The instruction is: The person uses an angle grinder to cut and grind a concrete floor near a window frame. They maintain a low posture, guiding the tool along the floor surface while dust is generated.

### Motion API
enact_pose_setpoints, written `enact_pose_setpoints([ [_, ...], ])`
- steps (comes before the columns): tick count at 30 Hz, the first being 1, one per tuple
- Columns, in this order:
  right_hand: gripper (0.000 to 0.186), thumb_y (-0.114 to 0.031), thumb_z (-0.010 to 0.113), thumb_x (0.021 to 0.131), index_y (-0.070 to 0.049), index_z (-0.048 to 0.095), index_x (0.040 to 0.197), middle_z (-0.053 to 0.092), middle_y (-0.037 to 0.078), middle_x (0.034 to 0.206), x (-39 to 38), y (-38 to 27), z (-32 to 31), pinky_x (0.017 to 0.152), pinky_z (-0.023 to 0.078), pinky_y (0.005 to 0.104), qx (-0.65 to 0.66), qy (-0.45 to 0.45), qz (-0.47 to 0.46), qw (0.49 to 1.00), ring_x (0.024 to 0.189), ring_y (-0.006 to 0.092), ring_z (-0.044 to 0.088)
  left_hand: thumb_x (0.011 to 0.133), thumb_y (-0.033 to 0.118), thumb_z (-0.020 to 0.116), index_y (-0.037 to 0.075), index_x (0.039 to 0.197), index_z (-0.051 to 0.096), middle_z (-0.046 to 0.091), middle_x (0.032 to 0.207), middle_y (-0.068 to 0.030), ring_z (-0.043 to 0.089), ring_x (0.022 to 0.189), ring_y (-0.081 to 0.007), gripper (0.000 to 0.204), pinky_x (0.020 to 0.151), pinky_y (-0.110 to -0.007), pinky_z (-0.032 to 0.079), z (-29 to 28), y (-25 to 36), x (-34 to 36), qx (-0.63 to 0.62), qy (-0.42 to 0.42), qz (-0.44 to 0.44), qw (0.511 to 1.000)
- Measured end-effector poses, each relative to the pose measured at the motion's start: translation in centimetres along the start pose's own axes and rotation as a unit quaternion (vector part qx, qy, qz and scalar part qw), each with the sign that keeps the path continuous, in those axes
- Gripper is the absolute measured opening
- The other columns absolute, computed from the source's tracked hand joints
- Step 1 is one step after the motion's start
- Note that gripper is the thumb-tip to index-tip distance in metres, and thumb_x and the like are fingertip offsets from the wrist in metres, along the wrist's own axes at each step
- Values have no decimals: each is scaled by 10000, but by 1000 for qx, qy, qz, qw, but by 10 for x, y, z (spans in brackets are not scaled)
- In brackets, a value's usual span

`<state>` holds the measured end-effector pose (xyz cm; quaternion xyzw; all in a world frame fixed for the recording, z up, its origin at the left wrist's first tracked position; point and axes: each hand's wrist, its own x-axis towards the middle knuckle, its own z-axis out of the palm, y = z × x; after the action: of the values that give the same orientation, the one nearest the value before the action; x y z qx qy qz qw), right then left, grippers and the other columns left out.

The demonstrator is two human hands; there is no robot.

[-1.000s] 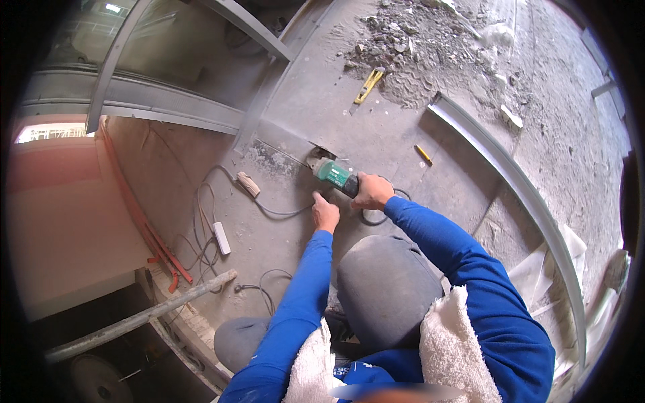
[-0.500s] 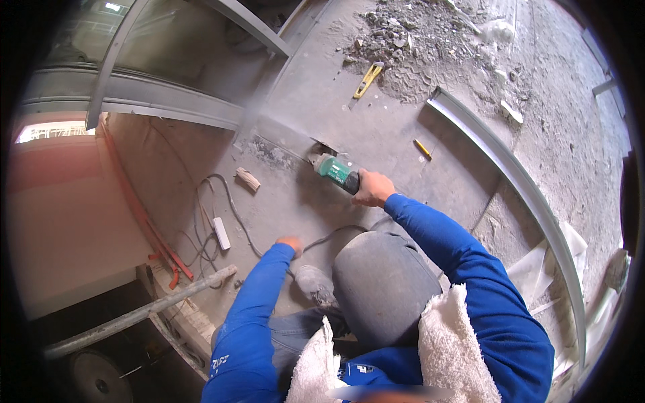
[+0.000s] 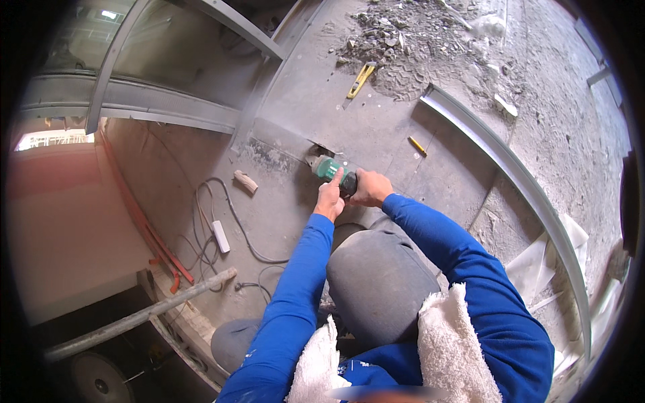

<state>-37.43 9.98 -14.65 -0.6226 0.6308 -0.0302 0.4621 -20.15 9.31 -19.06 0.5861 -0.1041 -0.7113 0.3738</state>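
Low over the dusty concrete floor, a green and black angle grinder (image 3: pixel 326 168) is held between both my hands. My right hand (image 3: pixel 371 188) is wrapped round its black rear end. My left hand (image 3: pixel 330 199) grips the near side of the body, thumb lying along the green casing. The grinder's head points up and left, its disc end close to the floor at a dark, thin piece. A scored line and rough dark patch (image 3: pixel 271 154) run along the floor left of the head. A grey power cord (image 3: pixel 236 218) loops on the floor left of my arm.
A long metal channel (image 3: pixel 510 168) curves down the right. Beyond lie a yellow utility knife (image 3: pixel 359 82), a yellow pencil-like stick (image 3: pixel 417 146) and a rubble heap (image 3: pixel 386 37). At left are a wood scrap (image 3: pixel 246 181), a white power strip (image 3: pixel 220 236), orange-red tubes (image 3: pixel 161 248) and a pole (image 3: pixel 144 312).
My left hand has come up from the cord by my knee and taken hold of the grinder beside my right hand. The grinder stays in almost the same place.
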Motion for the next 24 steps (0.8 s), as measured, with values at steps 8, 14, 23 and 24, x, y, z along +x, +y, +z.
enact_pose_setpoints([
  [8,641,-385,849,636,-50,646,1144,743,238,1045,-16,9,-5,875,572,510,19,4,-7,1000,1011,427,716,951,338,801,-35,1169,621,686,1110,-118,706,970,-249,468,856,-475,607,2,-21,1,-2,-6,31,999],
  [14,626,-384,830,647,-43,641,1137,743,242,1038,-17,13,-5,864,575,514,4,3,-10,1000,990,436,719,950,349,801,-26,1112,619,683,1089,-110,707,944,-242,446,824,-463,614,4,-25,0,-3,-15,30,999],
  [23,672,-417,854,635,-40,649,1153,744,241,1066,-11,19,-2,880,583,507,-4,-4,-11,1000,1016,427,723,1016,301,717,-20,1108,656,713,1095,-131,726,968,-275,339,875,-485,613,5,-27,4,-11,-4,21,1000],
  [24,703,-438,870,628,-40,651,1164,745,240,1074,-9,20,-2,882,586,506,-12,-9,-7,1000,1023,425,724,1018,300,715,-22,1107,656,715,1094,-132,727,967,-277,339,876,-485,613,5,-26,4,-5,-6,25,1000],
])
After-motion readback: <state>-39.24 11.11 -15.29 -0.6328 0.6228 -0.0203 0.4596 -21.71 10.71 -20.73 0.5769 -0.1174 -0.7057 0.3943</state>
